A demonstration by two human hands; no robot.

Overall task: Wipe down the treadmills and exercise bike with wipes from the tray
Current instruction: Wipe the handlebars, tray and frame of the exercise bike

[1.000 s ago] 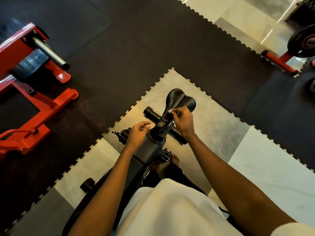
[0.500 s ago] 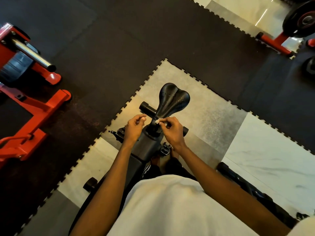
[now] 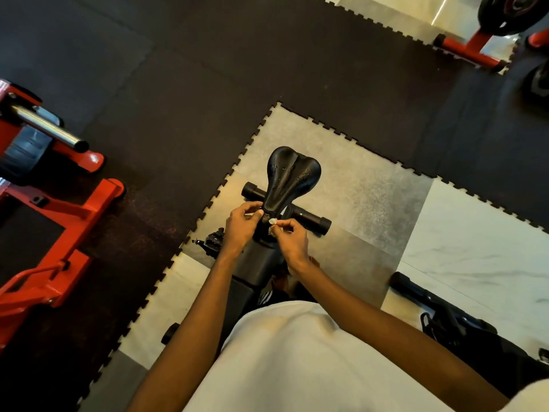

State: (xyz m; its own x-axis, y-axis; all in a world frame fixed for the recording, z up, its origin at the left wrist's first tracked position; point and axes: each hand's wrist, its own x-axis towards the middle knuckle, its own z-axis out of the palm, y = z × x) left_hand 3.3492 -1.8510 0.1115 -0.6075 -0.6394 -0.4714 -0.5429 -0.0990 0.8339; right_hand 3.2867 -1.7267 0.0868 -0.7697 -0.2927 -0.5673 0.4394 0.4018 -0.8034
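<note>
- Fingers of our right hand (image 3: 292, 242) pinch a small crumpled white wipe (image 3: 272, 223). They press it to the black seat post (image 3: 263, 233), just under the nose of the black padded saddle (image 3: 292, 176).
- Our left hand (image 3: 241, 224) sits on the post's other side, fingers curled round it and thumb touching the nose. We judge it is steadying the black exercise bike (image 3: 257, 264).
- The saddle lies directly ahead of both hands, and its long axis runs away from us. Its narrow nose is at the fingers and its broad rear is farthest off.
- The coming stroke, we judge, means pushing the wipe forward along that axis, and the right hand, holding the wipe, is better placed.
- The bike stands on a grey foam floor tile (image 3: 356, 188), with a red steel machine frame (image 3: 59, 209) well apart on our left. No tray shows.
</note>
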